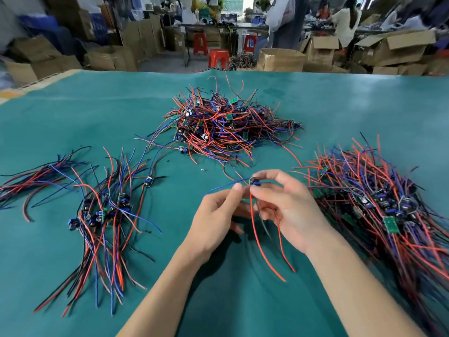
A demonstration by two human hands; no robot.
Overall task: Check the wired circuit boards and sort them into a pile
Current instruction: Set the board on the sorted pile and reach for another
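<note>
Head view puts one small wired circuit board [255,182] at the middle, lifted above the green table cover [73,113] and pinched at the fingertips of the right hand [289,205]. The left hand [216,220] pinches the board's blue lead just beside it, thumb and forefinger closed on the wire. Two red leads and a dark one hang down from the board between the palms. This looks like the checking step for a single piece.

Three heaps lie around the hands. A tangled heap [228,127] sits beyond them at the table's centre, its wires running every way, so it reads as the unsorted supply. A combed pile [379,207] lies close to the right hand, wires roughly parallel and boards gathered together, and seems the main sorted stack. A thinner pile [104,215] lies to the left, also roughly aligned. Judging by the sizes, a good share is sorted, yet the middle heap still holds plenty.

Which side pile means pass or reject cannot be told. The held board's face is too small and blurred to read, and the right pile is cut off by the frame edge.
</note>
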